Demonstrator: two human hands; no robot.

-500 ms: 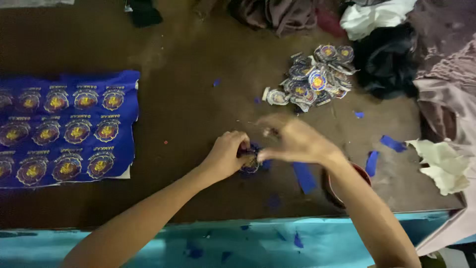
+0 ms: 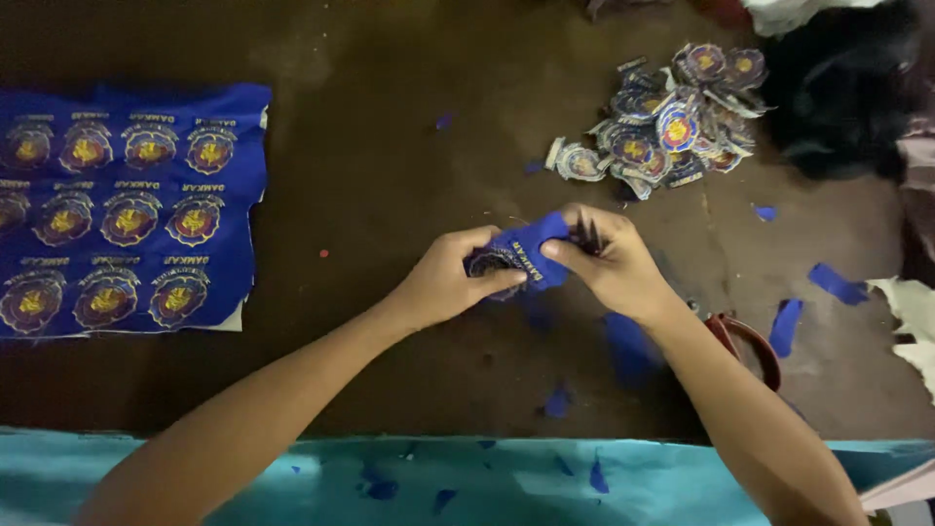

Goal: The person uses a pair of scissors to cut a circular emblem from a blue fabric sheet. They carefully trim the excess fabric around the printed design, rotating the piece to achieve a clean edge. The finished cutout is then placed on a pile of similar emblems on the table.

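Observation:
Both my hands meet over the middle of a dark brown table (image 2: 409, 175). My left hand (image 2: 443, 284) pinches a small blue fabric piece with a round embroidered badge (image 2: 518, 255) from the left. From the right, my right hand (image 2: 616, 268) grips the same piece, and dark pointed tips of a tool (image 2: 587, 232) stick up between its fingers. What the tool is, I cannot tell. A blue fabric sheet with rows of uncut round badges (image 2: 122, 209) lies flat at the left. At the back right sits a heap of cut-out badges (image 2: 672, 127).
Blue fabric scraps (image 2: 836, 282) lie scattered right of my hands. A reddish-brown ring (image 2: 755, 346) lies by my right forearm. Turquoise cloth (image 2: 390, 477) covers the near edge. Dark clothing (image 2: 838, 93) is piled at the back right, and white cloth (image 2: 911, 317) at the right edge.
My hands stay together at the same spot. The blue piece now stands up more between my fingers, and the view has closed in on the table.

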